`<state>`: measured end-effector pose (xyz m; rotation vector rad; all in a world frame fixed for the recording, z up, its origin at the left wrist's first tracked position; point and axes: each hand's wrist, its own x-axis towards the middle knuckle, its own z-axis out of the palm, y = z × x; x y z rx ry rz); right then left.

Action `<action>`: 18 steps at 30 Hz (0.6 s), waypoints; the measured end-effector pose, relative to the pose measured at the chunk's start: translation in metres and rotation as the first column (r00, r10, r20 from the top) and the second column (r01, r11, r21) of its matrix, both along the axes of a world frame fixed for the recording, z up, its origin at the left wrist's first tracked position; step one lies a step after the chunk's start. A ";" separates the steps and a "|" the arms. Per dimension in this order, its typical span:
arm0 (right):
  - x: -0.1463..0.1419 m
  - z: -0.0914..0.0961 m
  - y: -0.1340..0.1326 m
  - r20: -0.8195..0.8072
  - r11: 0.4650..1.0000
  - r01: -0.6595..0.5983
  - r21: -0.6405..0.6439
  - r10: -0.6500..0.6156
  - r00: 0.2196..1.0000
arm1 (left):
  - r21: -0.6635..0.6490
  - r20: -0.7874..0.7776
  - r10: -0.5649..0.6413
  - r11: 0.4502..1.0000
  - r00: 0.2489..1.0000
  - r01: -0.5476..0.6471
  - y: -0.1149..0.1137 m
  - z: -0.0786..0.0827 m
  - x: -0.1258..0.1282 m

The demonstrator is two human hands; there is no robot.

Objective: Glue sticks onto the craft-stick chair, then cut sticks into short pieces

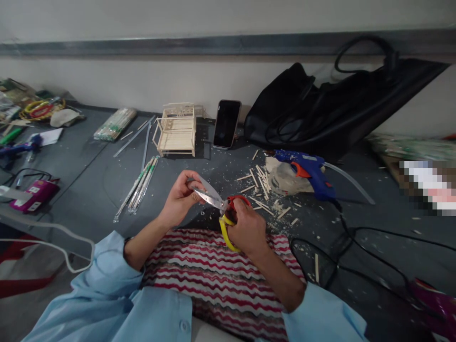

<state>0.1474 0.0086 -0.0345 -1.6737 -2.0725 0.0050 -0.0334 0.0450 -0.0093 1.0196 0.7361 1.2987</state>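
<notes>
In my right hand (247, 225) is a pair of scissors (212, 195) with red and yellow handles. The blades are parted and point to the upper left. My left hand (182, 197) is closed in a pinch at the blade tips; whatever it holds there is too small to make out. Just right of the scissors lie short cut pieces of wooden stick (262, 180) among pale shavings. Beyond my hands stands a small piece of model furniture (176, 130) built from thin sticks, with rails and a flat slatted base.
A blue glue gun (308, 168) rests on a crumpled pale lump (285, 178), its black cable (356, 228) trailing right. A phone (227, 123) leans against the wall beside a black bag (306, 109). Wrapped sticks (142, 185) and a stick bundle (116, 124) lie left. Striped cloth (213, 275) covers my lap.
</notes>
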 end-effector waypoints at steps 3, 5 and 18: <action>0.000 0.001 0.000 0.003 1.000 -0.003 0.012 0.003 1.000 | 0.017 -0.009 -0.006 1.000 1.000 0.006 0.001 0.001 -0.002; 0.000 0.001 0.000 0.001 1.000 -0.008 0.002 0.008 1.000 | 0.028 -0.014 -0.021 0.999 1.000 0.021 0.002 0.001 -0.004; 0.000 0.003 0.001 -0.089 0.989 -0.052 -0.141 0.040 0.995 | -0.019 0.003 -0.036 0.999 0.999 0.036 0.002 0.004 -0.006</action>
